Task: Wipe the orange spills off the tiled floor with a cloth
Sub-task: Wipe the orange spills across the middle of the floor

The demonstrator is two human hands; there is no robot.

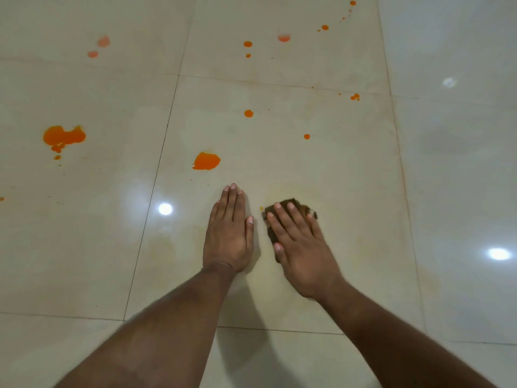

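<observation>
1. Head view: right hand [300,247] lay flat, fingers straight and slightly spread, pressing a dark brown cloth [282,212] onto the tiled floor [349,177]. No curl or pinch in that grip.
2. Left hand [229,236] was flat on the bare tile just beside it, fingers straight and together, holding nothing.
3. Cloth was mostly hidden under the right palm; only its far and left edges showed.
4. Orange spills remained: a blob [206,161] just beyond the left fingertips, a larger patch [63,135] well to the left, small drops [248,113] farther out.
5. Faint yellowish smear around the cloth, hard to make out.
</observation>
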